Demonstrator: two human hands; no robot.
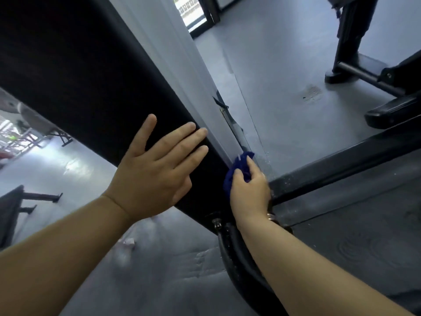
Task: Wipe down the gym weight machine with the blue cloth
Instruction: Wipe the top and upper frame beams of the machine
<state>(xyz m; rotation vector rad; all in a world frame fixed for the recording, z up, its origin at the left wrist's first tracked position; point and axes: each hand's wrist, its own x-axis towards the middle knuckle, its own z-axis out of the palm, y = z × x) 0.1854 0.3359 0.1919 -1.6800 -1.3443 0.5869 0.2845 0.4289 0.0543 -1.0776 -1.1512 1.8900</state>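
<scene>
Wipe step: lower end of the machine panel

Left hand [155, 169] lies flat on the black panel [91, 76] of the weight machine, fingers straight and spread wide, holding nothing. It looks like a brace. Right hand [249, 190] sits just beside it, lower on the panel, fingers curled round the bunched blue cloth [239, 165]. The cloth is pressed where the panel's edge meets the pale strip [182, 76] that runs up and away from the right hand.

My read is mid-wipe, working the bottom end of that edge.

Doing it well:
- Open the cloth out. Bunched like this, only a small patch touches, so flatten it under the palm for more contact.
- Run long strokes along the edge rather than across it, so dirt isn't pushed into the seam.
- Leave the left hand planted, and shift it only when the cloth needs the surface under it.
- Below the right wrist there's a knob [217, 223] and dark tubing. Loose cloth could snag there, so tuck in any trailing corners first.
- Frame bar [341, 160], on the floor [284, 76] to the right of the right hand, shows pale specks. It probably needs a pass too.

Whether the cloth is damp, I can't tell.
</scene>
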